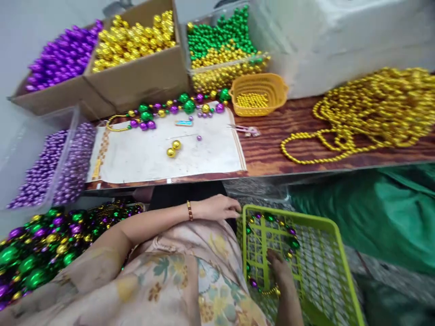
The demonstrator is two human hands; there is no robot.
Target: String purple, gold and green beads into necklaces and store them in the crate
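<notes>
Necklace (294, 244) of green, purple and gold beads lies in the green basket (343, 258), below the table's near edge. I see it as a loose loop, its long axis running from the far rim towards the near side, its curve bulging right. Its gold-beaded stretch lies at the near end, by the right wrist.

My right hand (280, 267) reaches into the basket over the loop, fingers pointing away from me; it is dim and blurred, and I cannot tell whether they pinch the beads. My left hand (220, 207) lies palm down over the lap, fingers slightly parted and loosely bent, holding nothing, their tips beside the basket's far left corner.

On the table (268, 156), a white cloth (142, 158) bears two gold balls (173, 149), a needle (181, 136), a purple bead (199, 138) and a small blue packet (184, 123). A second strand (189, 107) stretches left to right along its far edge. Pink-handled snips (249, 131) lie just right of the cloth.

The orange basket (280, 93) holds small gold beads. Behind it, a clear tub (263, 34) holds green beads and gold ones. The cardboard box (142, 77) has purple beads left, gold right; a second tub (70, 149) holds small purple beads. Gold strands (380, 108) heap at the right.
</notes>
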